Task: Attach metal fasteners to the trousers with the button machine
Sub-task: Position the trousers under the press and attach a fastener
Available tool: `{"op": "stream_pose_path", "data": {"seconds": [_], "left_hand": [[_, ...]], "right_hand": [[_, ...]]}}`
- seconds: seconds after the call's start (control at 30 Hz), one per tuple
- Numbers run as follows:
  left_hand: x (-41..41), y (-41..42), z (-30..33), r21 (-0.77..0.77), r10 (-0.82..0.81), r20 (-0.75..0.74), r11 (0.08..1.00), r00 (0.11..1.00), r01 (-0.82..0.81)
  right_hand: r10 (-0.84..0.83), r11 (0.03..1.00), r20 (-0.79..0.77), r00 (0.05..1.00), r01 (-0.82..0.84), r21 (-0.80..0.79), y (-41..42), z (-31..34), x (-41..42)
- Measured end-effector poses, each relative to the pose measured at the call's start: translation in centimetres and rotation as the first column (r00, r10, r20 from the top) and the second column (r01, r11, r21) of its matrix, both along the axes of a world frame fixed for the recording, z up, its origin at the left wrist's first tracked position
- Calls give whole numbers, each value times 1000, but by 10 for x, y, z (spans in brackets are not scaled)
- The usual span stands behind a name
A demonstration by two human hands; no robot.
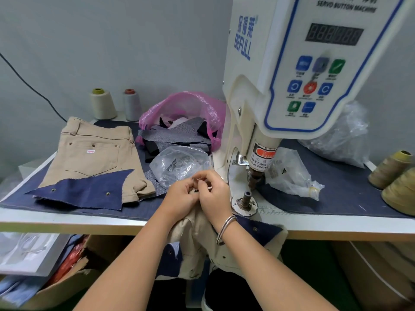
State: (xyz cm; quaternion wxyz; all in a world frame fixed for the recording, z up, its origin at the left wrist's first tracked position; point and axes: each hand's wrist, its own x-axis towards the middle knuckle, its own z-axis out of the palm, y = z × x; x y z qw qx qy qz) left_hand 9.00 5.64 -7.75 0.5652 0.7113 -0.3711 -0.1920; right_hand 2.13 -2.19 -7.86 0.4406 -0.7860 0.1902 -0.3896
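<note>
Trousers of beige cotton [202,239] hang over the front edge of the white worktable [67,221], their upper end gathered under the two hands just left of the lower die post [246,198] of the cream-and-blue button machine [292,75]. The left hand [182,198] and right hand [214,196] meet above that bunched cloth, fingers curled inward and touching; both seem to pinch a small metal fastener [195,180] between their tips — too small to make out clearly. A silver bangle [225,227] circles the right wrist.

A second pair of beige trousers [94,151] lies flat on the dark blue denim mat [336,194] to the left, well apart from the hands, with a triangular navy fabric scrap [85,194] laid over its lower part. Just beyond the hands sits a clear plastic bag of metal parts [177,164], and behind it a pink plastic bag stuffed with grey and black offcuts [186,122]. Two thread cones [103,104] stand by the wall; two olive-yellow cones [395,173] sit at the right edge — near a crumpled clear bag [292,173] beside the machine.
</note>
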Motion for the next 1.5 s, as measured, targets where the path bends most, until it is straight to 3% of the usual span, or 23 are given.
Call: {"op": "stream_pose_path", "data": {"seconds": [0.2, 0.37, 0.53, 0.8, 1.03, 1.23, 1.37, 1.5], "left_hand": [[-2, 1, 1, -33, -14, -41, 999, 999, 13], [2, 0, 0, -4, -3, -133, 1000, 991, 2], [4, -3, -3, 29, 9, -158, 1000, 987, -5], [4, -3, -5, 14, 33, -140, 999, 990, -31], [5, -4, -3, -2, 12, -159, 1000, 987, -12], [2, -2, 1, -8, -6, -170, 1000, 985, 4], [-1, 2, 8, -17, -50, -240, 999, 970, 48], [-4, 6, 16, -18, -113, -297, 993, 948, 113]], "right_hand": [[-49, 999, 6, 999, 49, 12, 3, 11, -7], [23, 997, 168, 985, -34, 63, 15, 18, -68], [-187, 962, 105, 977, 161, 222, -22, 16, -118], [-72, 996, -70, 995, 76, 44, -58, 25, -114], [-45, 999, -144, 989, 47, 10, -64, 28, -109], [-129, 947, -191, 973, 65, -313, -65, 28, -111], [-121, 982, -115, 986, 102, -161, -55, 20, -131], [-19, 999, -342, 939, 6, -42, -41, 1, -151]]}}
